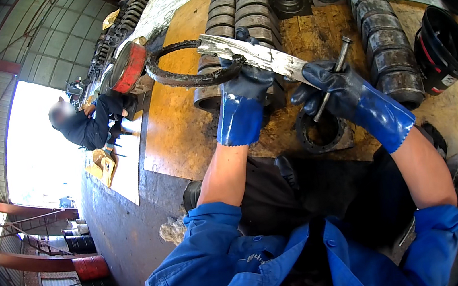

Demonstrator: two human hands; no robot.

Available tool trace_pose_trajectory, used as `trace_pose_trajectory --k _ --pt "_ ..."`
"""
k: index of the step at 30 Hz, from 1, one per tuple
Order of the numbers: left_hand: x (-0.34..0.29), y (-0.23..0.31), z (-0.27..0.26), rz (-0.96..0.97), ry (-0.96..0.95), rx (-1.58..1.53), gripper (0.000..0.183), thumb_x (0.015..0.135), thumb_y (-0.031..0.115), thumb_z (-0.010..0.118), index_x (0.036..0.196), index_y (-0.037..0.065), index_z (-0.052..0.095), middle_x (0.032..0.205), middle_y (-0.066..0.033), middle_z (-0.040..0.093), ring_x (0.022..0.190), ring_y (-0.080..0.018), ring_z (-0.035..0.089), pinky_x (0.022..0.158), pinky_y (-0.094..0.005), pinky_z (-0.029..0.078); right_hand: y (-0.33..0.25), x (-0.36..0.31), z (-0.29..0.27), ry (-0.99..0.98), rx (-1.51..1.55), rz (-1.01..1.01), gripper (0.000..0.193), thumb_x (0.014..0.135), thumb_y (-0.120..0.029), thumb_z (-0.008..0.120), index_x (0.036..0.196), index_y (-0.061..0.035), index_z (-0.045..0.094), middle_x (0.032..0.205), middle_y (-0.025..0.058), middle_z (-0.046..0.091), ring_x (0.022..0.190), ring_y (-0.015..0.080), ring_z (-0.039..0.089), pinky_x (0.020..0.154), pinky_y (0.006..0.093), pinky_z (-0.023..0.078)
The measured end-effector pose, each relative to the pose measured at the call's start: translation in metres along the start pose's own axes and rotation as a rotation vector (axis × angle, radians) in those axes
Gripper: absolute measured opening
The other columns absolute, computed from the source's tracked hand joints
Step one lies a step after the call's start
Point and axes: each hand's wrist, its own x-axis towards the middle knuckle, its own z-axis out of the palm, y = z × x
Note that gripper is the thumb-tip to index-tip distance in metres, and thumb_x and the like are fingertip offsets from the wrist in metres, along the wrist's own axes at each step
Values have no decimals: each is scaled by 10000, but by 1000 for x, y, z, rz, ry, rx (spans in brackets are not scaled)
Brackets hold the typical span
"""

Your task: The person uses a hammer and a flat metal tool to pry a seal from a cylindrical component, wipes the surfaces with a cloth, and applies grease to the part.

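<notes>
Black bucket (pixel 432 66), contents unclear | left hand (pixel 248 85) clamped on ring (pixel 189 80) | right hand (pixel 342 92) on slat (pixel 265 57)

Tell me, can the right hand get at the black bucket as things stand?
Probably not readily: the right hand is closed on the pale flat bar and seems to hold a bolt too. A row of metal rings also lies between it and the black bucket.

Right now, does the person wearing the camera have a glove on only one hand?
No, the left hand and the right hand both wear gloves with shiny blue cuffs.
</notes>
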Motion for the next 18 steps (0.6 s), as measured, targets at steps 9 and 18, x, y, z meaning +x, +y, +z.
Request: trace_pose_trajectory --k 9,18 --pt "7 7 -9 116 299 42 434 944 382 378 1242 96 510 1192 -100 570 1090 -271 530 975 -462 404 2 0 -3 -49 167 111 415 909 -296 591 1108 67 574 824 191 675 604 197 643 542 289 522" --pt "17 17 -14 52 418 3 506 973 387 242 1364 91 366 1353 -104 450 1215 -235 452 1028 -416 368 -2 -2 -4 -82 262 202 408 931 -292 544 1153 49 531 816 171 671 561 160 629 514 238 513"
